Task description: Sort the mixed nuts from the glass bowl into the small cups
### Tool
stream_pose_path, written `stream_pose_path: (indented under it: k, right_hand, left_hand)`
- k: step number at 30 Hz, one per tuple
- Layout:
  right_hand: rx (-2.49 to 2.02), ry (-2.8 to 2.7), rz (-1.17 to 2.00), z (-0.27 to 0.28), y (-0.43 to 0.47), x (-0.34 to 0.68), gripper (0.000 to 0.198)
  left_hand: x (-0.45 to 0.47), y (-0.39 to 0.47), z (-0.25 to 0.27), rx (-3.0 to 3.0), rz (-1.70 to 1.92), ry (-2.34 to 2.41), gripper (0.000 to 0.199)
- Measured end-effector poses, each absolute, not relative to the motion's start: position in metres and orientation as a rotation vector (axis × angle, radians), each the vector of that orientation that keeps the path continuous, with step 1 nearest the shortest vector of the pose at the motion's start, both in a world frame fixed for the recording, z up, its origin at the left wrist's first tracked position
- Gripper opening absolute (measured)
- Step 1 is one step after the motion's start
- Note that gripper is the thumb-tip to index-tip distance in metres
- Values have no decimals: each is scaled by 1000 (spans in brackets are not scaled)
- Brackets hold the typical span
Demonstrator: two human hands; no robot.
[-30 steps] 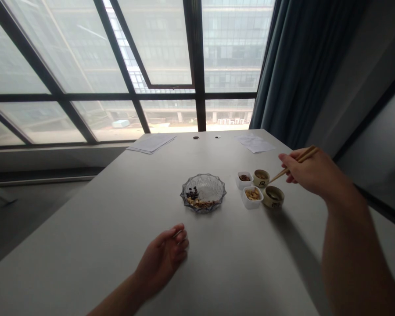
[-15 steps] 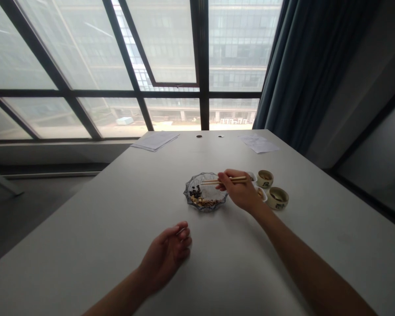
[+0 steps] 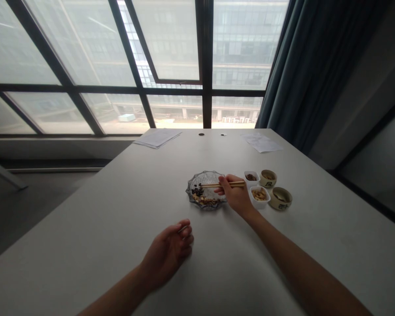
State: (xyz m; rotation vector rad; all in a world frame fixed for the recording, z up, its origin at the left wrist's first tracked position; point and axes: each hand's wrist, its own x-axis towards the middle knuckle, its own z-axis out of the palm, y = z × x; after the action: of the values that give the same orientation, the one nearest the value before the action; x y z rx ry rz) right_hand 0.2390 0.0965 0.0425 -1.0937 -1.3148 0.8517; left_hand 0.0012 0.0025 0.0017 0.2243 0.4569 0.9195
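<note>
My right hand (image 3: 233,193) is closed around a pair of chopsticks (image 3: 213,185), held almost level over a clear glass dish (image 3: 206,176) with a scalloped rim. Their tips reach the small dark pieces (image 3: 197,191) on the dish's left side; whether one is pinched cannot be made out. Brown and yellowish dried bits (image 3: 206,201) lie along the near side of the dish. Nearer to me, my left hand (image 3: 169,252) rests on its side on the table, holding nothing, its fingers loosely curled and the thumb apart.
Right of the dish stand a white tub of dark pieces (image 3: 252,177), a white tub of tan pieces (image 3: 259,195) and two ceramic cups (image 3: 268,178) with contents. Papers (image 3: 158,138) lie at the far left of the white table (image 3: 118,210), and another sheet (image 3: 262,142) far right.
My right hand has lowered slightly, bringing the chopstick tips down to the dark pieces. The white tubs show more fully now. The view has shifted a little; my left hand keeps its pose.
</note>
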Motion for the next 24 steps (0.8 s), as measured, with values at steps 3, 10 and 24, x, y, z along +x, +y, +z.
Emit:
stream_pose_path:
  k: [3,10,24]
  right_hand:
    - [-1116,-1355,790,42,95,238,49]
    - [-1125,-1338,812,48,92,238,52]
    - [-1155,-1372,808,49,90,236,51]
  left_hand:
    - [2,2,3,227,922,466,15]
    - [3,2,5,231,932,490,12]
    - [2,3,3,227,925,481,10]
